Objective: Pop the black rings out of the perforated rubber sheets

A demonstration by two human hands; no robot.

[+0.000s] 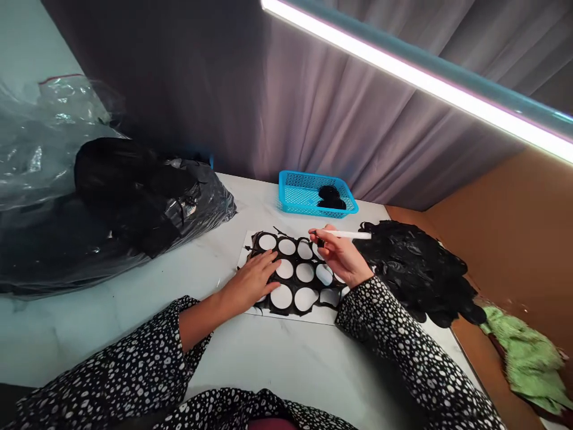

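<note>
- The black perforated sheet lies flat on the table, its long axis going left to right.
- Left hand, the nearer one, rests on the sheet's left end, fingers spread.
- Right hand is over the sheet's right part (contact I cannot tell); its fingers pinch a white pen-like tool, which extends rightward, roughly along that axis.

On table, from sheet: basket set at 12 o'clock, pile heaped at 3, bag laid at 10.
</note>
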